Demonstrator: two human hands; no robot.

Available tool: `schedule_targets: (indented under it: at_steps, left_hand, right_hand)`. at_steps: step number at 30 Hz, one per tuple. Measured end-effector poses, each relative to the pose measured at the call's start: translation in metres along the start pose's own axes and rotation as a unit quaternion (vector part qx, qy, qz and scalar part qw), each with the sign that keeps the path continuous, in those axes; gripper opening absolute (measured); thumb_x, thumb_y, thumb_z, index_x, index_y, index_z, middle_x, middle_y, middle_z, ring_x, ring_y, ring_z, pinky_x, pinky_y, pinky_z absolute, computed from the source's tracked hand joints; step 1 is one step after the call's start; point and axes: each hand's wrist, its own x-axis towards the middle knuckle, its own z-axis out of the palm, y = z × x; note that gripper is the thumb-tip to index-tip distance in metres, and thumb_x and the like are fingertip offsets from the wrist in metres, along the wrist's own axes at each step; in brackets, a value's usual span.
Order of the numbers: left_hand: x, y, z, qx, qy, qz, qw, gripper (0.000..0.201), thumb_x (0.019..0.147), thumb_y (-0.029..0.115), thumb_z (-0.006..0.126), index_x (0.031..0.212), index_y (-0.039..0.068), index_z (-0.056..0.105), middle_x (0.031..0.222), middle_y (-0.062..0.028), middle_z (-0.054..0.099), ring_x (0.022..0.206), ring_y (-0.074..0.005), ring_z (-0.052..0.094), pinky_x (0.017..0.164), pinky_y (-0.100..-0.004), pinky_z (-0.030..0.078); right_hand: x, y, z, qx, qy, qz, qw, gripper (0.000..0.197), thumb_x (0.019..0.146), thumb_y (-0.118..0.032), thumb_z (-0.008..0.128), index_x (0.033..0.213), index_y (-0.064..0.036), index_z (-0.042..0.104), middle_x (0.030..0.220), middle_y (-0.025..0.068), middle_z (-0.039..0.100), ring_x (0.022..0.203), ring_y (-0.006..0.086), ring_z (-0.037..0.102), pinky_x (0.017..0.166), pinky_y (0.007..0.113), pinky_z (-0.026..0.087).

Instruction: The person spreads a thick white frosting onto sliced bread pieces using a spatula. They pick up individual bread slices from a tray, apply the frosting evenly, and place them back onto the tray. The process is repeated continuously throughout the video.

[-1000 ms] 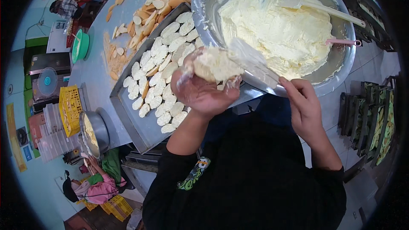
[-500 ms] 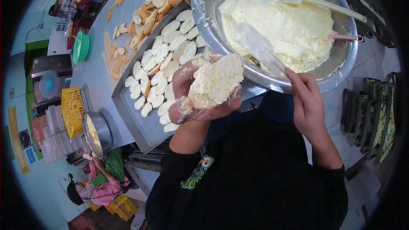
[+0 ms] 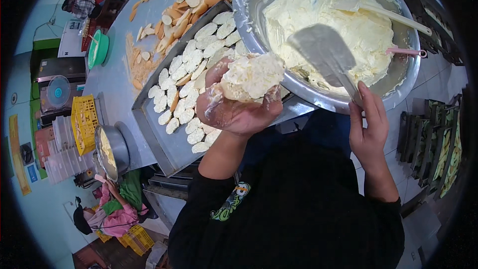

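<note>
My left hand is cupped palm up around a bread slice coated in pale cream, and cream and crumbs cling to its fingers. My right hand grips the handle of a spatula, whose broad greyish blade is over the cream in a large metal bowl. Two more spatulas rest in that bowl, one white-handled and one pink-handled. Left of the bowl, a metal tray carries several rows of cream-coated slices, partly hidden behind my left hand.
Plain bread slices and crumbs lie on the metal table beyond the tray. A green bowl, yellow crate and smaller metal bowl are at left, where a person in pink works. Stacked trays stand at right.
My right hand has moved slightly right and down. The spatula blade, earlier whitish with cream beside the slice, now lies broad side up over the bowl. The slice in my left hand is tilted differently.
</note>
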Motion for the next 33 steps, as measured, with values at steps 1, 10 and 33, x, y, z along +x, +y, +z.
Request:
schedule_targets:
  at_steps: [1,10,33]
  left_hand:
    - [-0.002,0.0,0.0,-0.019,0.011,-0.009,1.0,0.081,0.06,0.011,0.071,0.118,0.004,0.015,0.113,-0.018,0.036,0.102,-0.0271,0.047,0.083,-0.0374,0.046]
    - [-0.003,0.008,0.006,-0.182,0.091,-0.138,0.969,0.083,0.063,0.006,0.065,0.125,0.017,0.012,0.119,-0.0114,0.029,0.108,-0.0263,0.042,0.086,-0.0389,0.045]
    - [-0.003,0.008,0.001,-0.108,0.0,-0.011,0.994,0.084,0.063,0.018,0.073,0.119,0.014,0.011,0.115,-0.0182,0.034,0.102,-0.0293,0.046,0.078,-0.0385,0.05]
  right_hand:
    - [0.0,0.001,0.001,0.002,0.004,-0.003,1.0,0.033,0.074,0.009,0.053,0.105,-0.0014,0.058,0.09,0.0147,0.055,0.077,0.0234,0.057,0.068,0.028,0.045]
    - [0.006,0.01,0.0,-0.03,0.0,-0.061,0.998,0.035,0.071,0.01,0.052,0.102,-0.003,0.06,0.093,0.0142,0.056,0.082,0.0253,0.057,0.072,0.029,0.046]
    - [0.014,0.019,-0.011,-0.151,-0.047,-0.141,0.977,0.044,0.066,0.007,0.051,0.102,-0.0144,0.063,0.095,0.0093,0.053,0.083,0.0234,0.049,0.074,0.03,0.038]
